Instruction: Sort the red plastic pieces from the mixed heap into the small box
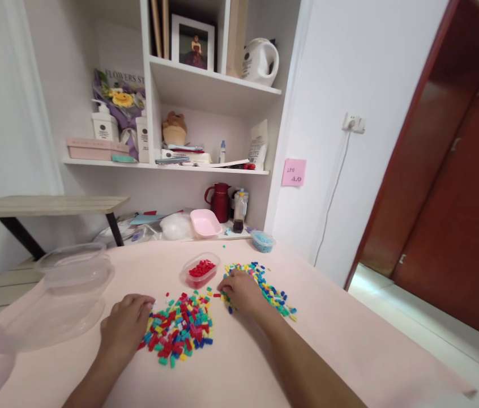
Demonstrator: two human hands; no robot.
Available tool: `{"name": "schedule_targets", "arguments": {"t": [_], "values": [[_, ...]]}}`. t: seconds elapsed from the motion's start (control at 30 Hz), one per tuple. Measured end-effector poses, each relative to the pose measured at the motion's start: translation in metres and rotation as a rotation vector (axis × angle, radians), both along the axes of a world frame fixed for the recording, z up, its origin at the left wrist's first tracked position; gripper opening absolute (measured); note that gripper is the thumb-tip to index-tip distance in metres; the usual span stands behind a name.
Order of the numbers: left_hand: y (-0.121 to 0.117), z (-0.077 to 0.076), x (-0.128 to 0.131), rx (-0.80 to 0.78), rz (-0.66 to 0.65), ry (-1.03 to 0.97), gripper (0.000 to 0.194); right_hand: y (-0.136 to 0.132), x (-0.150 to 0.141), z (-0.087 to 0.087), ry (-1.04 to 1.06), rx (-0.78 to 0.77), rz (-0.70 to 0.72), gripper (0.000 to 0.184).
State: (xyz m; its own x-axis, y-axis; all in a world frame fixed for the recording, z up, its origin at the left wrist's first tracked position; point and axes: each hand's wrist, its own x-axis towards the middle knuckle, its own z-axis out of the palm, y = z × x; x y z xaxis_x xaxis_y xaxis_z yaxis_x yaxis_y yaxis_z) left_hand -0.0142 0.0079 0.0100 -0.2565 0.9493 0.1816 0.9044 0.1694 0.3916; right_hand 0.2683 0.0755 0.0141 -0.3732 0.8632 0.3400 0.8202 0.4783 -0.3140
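My left hand (125, 324) rests at the left edge of a mixed pile of small plastic bricks (178, 326), its fingers curled together. A whitish bit shows at its fingertips, too small to make out. My right hand (243, 290) reaches over a second pile of bricks (279, 300), mostly blue, yellow and green. Its fingers are bent and drawn together at that pile's left side; what they pinch, if anything, is hidden. Between and behind the hands stands a clear plastic tub (184, 277) with red bricks (202, 268) in it. A few loose bricks lie between the piles.
Clear empty tubs and lids (73, 277) lie on the left of the pink tabletop (239, 368). A tub of light blue bricks (262, 242) stands at the far edge. Behind are a pink basin (205, 224), a red jug (221, 204) and a shelf unit (214, 79).
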Motion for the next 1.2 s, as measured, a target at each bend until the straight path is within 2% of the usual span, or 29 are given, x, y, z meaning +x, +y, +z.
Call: {"name": "schedule_targets", "arguments": {"t": [0.07,0.13,0.27,0.5,0.6,0.73,0.8,0.9,1.0,1.2], "values": [[0.000,0.000,0.000,-0.003,-0.003,0.006,0.040,-0.001,0.003,0.004,-0.014,0.030,-0.079,0.024],[0.000,0.000,0.000,0.001,-0.003,0.017,0.039,-0.003,0.004,0.008,0.018,0.059,-0.098,0.022],[-0.001,0.002,0.000,0.003,0.004,0.025,0.040,-0.007,-0.005,0.008,0.045,0.076,-0.022,0.015],[0.000,0.001,-0.001,0.013,-0.002,0.040,0.039,-0.013,-0.017,0.004,0.005,0.097,-0.002,0.009],[0.001,0.000,-0.002,0.022,-0.013,0.036,0.039,-0.012,-0.013,0.009,0.119,0.193,0.032,0.008],[0.001,0.001,-0.003,0.031,-0.017,0.027,0.039,-0.007,-0.019,0.017,0.301,0.400,0.016,0.022],[0.000,0.001,-0.003,0.045,-0.015,0.021,0.039,-0.005,-0.028,0.018,0.322,0.438,0.030,0.025],[-0.001,0.001,-0.003,0.053,-0.023,0.017,0.039,-0.002,-0.038,0.015,0.234,0.377,0.128,0.025],[-0.002,0.001,-0.003,0.047,-0.025,0.012,0.039,0.000,-0.036,0.012,0.230,0.315,0.174,0.036],[0.000,0.001,-0.004,0.065,-0.020,0.019,0.037,-0.012,-0.016,0.015,0.646,0.219,0.149,0.027]]}}
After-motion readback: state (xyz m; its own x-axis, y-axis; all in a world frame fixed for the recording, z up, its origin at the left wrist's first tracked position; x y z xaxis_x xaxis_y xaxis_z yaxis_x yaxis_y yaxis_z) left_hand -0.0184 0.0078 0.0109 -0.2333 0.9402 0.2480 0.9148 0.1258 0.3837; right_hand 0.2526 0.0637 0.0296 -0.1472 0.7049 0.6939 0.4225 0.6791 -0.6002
